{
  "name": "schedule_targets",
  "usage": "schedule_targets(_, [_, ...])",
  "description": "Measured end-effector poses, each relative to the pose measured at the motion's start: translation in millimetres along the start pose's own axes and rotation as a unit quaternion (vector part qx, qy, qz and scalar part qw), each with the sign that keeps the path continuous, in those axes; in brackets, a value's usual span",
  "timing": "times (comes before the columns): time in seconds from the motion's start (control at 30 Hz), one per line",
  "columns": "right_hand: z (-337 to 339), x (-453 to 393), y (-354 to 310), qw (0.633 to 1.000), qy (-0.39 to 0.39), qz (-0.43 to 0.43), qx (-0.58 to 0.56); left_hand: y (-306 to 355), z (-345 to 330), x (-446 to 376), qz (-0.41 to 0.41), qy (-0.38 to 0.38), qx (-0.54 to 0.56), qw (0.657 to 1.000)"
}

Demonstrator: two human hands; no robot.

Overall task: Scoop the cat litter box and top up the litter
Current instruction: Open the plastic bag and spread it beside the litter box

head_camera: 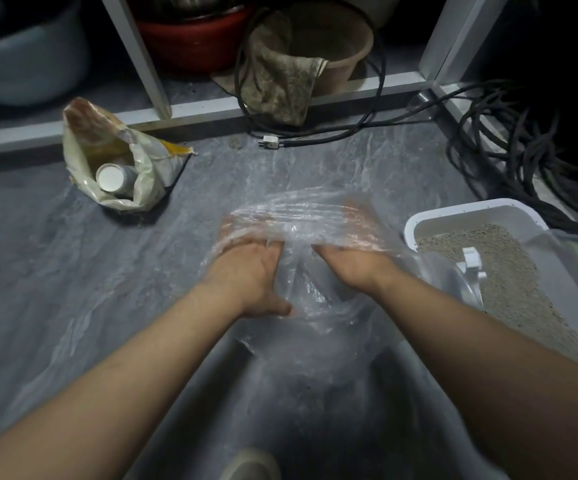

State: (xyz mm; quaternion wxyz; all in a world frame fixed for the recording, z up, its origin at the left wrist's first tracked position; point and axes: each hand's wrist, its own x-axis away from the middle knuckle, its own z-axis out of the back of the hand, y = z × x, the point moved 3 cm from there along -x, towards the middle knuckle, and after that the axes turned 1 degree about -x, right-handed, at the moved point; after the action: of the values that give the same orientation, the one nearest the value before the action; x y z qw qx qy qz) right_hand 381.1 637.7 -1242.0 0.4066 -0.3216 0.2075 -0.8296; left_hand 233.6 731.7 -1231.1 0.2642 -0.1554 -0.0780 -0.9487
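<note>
Litter box (422, 221) beside, fingers (246, 226) of both hands inside clear bag (301, 289)
</note>
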Motion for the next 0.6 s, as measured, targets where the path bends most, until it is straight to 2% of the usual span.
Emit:
schedule_targets(0.03, [0,-2,-5,1.0,0.02,0.016,0.009,1,-1,0,0.004,0.001,-0.005,1.0])
schedule_targets(0.1, [-7,0,-11,0.998,-0.024,0.013,0.059,1,-3,1,0.013,0.018,-0.007,1.0])
schedule_targets(0.17, [-17,3,-8,0.99,-0.079,-0.028,0.115,1,-1,1,0.016,0.041,0.004,0.999])
schedule_targets(0.33, [-42,-3,4,0.978,-0.1,-0.01,0.183,0,5,-12,0.006,0.116,0.076,0.99])
schedule_targets(0.5, [-76,9,15,0.904,-0.214,0.029,0.369,8,28,-32,-0.021,0.189,0.218,0.957])
schedule_targets(0.53, [-81,11,14,0.9,-0.216,0.039,0.377,10,31,-37,-0.021,0.198,0.237,0.951])
schedule_targets(0.6, [-81,10,9,0.92,-0.182,0.053,0.343,16,32,-46,-0.006,0.198,0.281,0.939])
